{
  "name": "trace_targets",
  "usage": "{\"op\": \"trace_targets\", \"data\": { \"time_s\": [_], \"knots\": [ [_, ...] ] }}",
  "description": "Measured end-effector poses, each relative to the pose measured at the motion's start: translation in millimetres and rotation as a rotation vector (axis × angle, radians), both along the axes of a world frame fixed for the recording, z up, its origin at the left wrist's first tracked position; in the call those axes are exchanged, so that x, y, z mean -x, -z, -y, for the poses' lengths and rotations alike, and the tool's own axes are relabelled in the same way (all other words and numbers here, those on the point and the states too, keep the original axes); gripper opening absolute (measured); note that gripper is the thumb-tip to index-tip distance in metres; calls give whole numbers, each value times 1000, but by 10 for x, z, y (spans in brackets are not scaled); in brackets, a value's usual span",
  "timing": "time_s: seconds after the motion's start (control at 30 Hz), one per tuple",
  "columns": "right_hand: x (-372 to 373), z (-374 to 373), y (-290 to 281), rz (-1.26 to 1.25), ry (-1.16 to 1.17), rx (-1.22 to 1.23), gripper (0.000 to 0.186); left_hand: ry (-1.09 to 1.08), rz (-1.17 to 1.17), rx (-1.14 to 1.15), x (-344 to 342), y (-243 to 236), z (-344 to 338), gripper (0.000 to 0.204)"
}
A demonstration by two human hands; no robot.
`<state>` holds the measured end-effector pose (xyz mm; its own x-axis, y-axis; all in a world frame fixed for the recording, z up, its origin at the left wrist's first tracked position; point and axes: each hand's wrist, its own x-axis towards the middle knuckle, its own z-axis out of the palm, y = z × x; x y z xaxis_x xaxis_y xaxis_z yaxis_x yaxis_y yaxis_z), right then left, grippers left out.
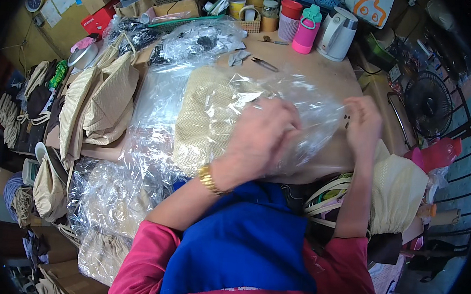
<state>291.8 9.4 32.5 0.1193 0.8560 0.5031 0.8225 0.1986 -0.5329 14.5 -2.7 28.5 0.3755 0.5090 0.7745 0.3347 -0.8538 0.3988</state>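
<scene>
Clear plastic bag (282, 104) over cream woven bag (205, 117), mid-table; left hand (261, 135) pressed flat on the film, fingers closed on nothing, right hand (363, 126) pinching the bag's right edge; likely light, slippery, crinkly, best gripped at the open edge

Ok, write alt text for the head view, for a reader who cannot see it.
Two bare hands, the left hand and right hand, press on a clear plastic bag holding a cream woven bag on a wooden table. More woven bags and plastic wrap lie to the left; a pink bottle and white kettle stand at the far edge.
</scene>
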Motion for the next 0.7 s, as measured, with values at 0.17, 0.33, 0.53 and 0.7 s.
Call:
{"op": "trace_targets", "data": {
  "time_s": [0.17, 0.33, 0.53, 0.7],
  "knots": [
    [-22, -84, -114, -156, 169, -188, 33, -709, -188, 152, 971, 70, -454, 38],
    [1470, -487, 492, 446, -207, 145, 54, -828, -558, 340, 846, 642, -826, 55],
    [788, -852, 1284, 468, 65, 530, 61, -819, -567, 347, 755, 1195, -702, 63],
    [621, -930, 1419, 420, 157, 526, 63, -744, -511, 459, 807, 1222, -715, 66]
  ]
}}
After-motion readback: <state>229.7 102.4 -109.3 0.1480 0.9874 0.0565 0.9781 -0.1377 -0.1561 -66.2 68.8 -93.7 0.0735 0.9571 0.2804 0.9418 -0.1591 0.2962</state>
